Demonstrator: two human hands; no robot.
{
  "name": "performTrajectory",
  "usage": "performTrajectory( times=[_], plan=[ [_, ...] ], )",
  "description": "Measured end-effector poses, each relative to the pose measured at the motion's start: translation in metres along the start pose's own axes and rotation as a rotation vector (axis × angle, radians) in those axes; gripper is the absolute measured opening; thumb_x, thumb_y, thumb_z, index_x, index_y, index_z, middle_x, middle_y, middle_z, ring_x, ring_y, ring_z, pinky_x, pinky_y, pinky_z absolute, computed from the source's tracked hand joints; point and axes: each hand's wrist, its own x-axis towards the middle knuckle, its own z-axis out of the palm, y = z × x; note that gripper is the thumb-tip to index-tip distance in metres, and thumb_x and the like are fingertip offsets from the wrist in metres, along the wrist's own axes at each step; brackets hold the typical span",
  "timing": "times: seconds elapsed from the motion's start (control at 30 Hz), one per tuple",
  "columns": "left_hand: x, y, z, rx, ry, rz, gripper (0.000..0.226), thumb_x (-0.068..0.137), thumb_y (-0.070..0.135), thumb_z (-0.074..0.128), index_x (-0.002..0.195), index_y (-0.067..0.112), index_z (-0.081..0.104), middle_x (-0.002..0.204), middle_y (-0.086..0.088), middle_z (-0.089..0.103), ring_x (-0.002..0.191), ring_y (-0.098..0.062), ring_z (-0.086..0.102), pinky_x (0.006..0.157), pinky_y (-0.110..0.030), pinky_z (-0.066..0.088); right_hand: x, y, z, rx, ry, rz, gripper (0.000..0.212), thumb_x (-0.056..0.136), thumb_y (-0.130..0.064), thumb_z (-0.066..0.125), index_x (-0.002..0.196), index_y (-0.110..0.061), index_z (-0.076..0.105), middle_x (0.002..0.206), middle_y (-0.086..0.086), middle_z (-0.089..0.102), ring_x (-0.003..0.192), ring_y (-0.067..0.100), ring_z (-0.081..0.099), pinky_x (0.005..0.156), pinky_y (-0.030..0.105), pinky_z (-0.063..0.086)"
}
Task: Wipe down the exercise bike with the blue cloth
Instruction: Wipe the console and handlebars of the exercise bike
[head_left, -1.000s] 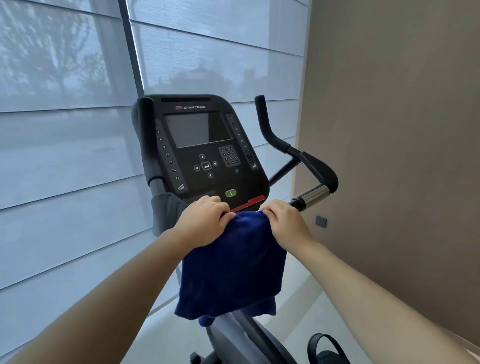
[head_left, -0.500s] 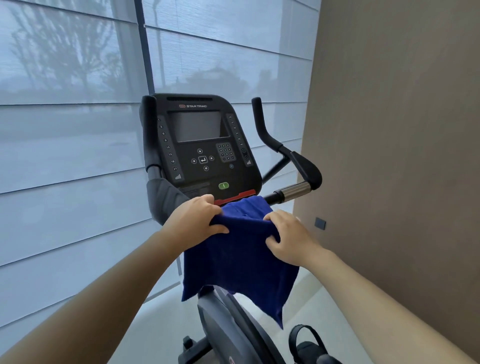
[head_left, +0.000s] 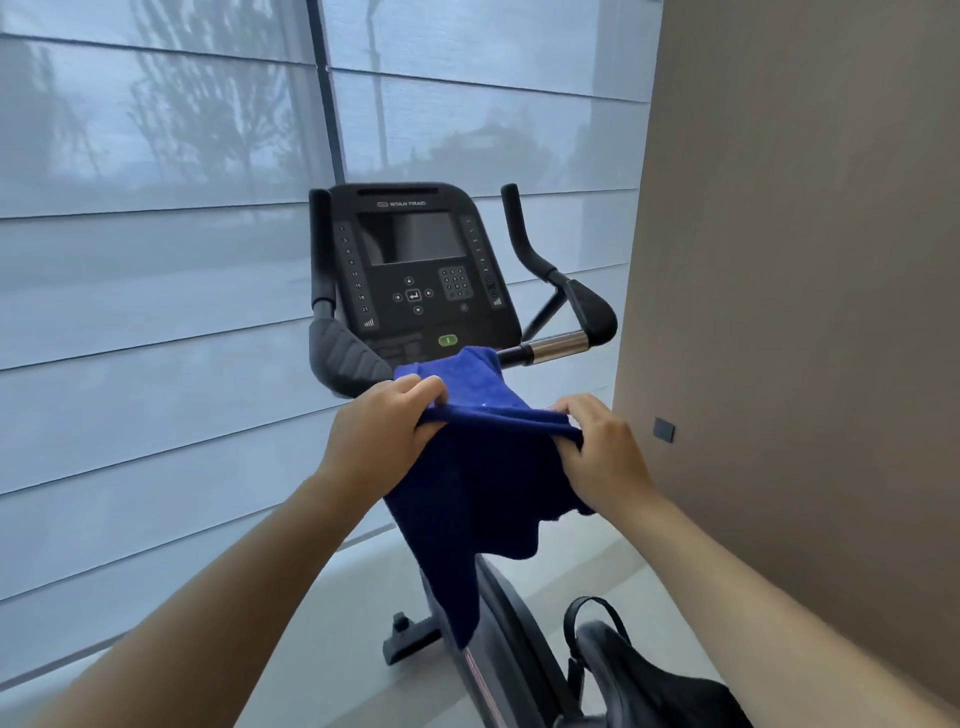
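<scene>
So the blue cloth (head_left: 488, 478) is held stretched out just below the console (head_left: 415, 270) of the exercise bike (head_left: 514, 634). Its far edge is bunched up against the console's bottom edge and the rest is left hanging down. One top corner is pinched by the left hand (head_left: 382, 431), with the fingers curled over the fabric. The other corner is gripped the same way by the right hand (head_left: 602, 452). A chrome bar (head_left: 561, 344) can be seen just right of the console.

My cloth (head_left: 483, 483) is dark blue, plain. Console (head_left: 421, 283) is black w/ grey screen (head_left: 410, 238) and one green button (head_left: 448, 340). Handlebar (head_left: 592, 312) black, w/ a shiny silver part (head_left: 561, 344). Blinds (head_left: 156, 312) pale grey-blue w/ horiz. lines. Wall (head_left: 805, 260) is beige-brown w/ one small dark square (head_left: 664, 429) on it, floor (head_left: 332, 623) off-white.
</scene>
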Motion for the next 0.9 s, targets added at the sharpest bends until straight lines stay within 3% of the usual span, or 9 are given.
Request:
performTrajectory(
  times=[0.1,0.3,0.43,0.53,0.63,0.73,0.9],
  plan=[
    [-0.012,0.008,-0.015,0.021,-0.02,-0.026,0.011,0.081,0.02,0.065,0.085,0.021,0.055,0.076,0.004,0.061,0.062,-0.015,0.043,0.046,-0.022,0.032,-0.015,-0.007,-0.007,0.088,-0.013,-0.005,0.009,0.095,-0.013,0.047,0.097,-0.013,0.056,0.082,-0.005,0.058,0.068,0.002,0.052,0.06,0.006,0.038],
    [-0.022,0.018,-0.029,0.053,-0.046,-0.032,0.024,0.082,0.032,0.061,0.063,0.018,0.055,0.059,0.008,0.047,0.056,-0.014,0.04,0.044,-0.02,0.022,-0.04,-0.014,-0.013,0.188,-0.031,0.105,0.008,0.096,-0.013,0.045,0.095,-0.019,0.05,0.084,-0.006,0.058,0.073,0.005,0.054,0.059,0.007,0.04],
    [-0.029,0.015,-0.022,-0.123,-0.143,-0.115,0.027,0.084,0.04,0.051,0.068,0.019,0.052,0.068,0.004,0.05,0.065,-0.016,0.046,0.053,-0.028,0.035,-0.056,-0.027,-0.016,0.322,-0.11,0.285,0.009,0.093,-0.022,0.046,0.088,-0.028,0.043,0.081,-0.007,0.053,0.07,0.007,0.051,0.054,0.012,0.041],
    [-0.049,0.008,-0.011,-0.356,-0.354,-0.297,0.017,0.081,0.031,0.055,0.074,0.018,0.049,0.077,0.0,0.051,0.071,-0.018,0.049,0.055,-0.027,0.035,-0.074,-0.043,-0.006,0.427,-0.169,0.414,0.014,0.084,-0.015,0.043,0.089,-0.029,0.043,0.083,-0.005,0.052,0.07,0.009,0.05,0.056,0.018,0.04],
    [-0.083,0.001,-0.003,-0.551,-0.504,-0.41,0.006,0.078,0.015,0.054,0.082,0.01,0.051,0.083,-0.004,0.053,0.072,-0.019,0.051,0.056,-0.028,0.038,-0.103,-0.057,0.012,0.406,-0.075,0.52,0.022,0.09,-0.01,0.048,0.091,-0.032,0.049,0.091,-0.008,0.057,0.078,0.009,0.055,0.059,0.013,0.042],
    [-0.122,-0.003,-0.003,-0.735,-0.523,-0.519,0.007,0.081,0.012,0.052,0.088,0.012,0.053,0.082,-0.007,0.059,0.072,-0.018,0.054,0.059,-0.029,0.042,-0.144,-0.07,0.031,0.417,0.072,0.624,0.013,0.089,-0.026,0.06,0.094,-0.036,0.055,0.096,-0.015,0.062,0.085,0.004,0.059,0.06,0.013,0.046],
    [-0.173,-0.013,-0.007,-0.81,-0.509,-0.464,0.007,0.084,0.019,0.054,0.083,0.025,0.051,0.076,0.004,0.06,0.069,-0.007,0.055,0.053,-0.021,0.038,-0.208,-0.097,0.058,0.437,0.213,0.746,0.014,0.081,-0.031,0.07,0.088,-0.041,0.063,0.086,-0.021,0.069,0.077,-0.005,0.063,0.056,0.011,0.049]
  ],
)
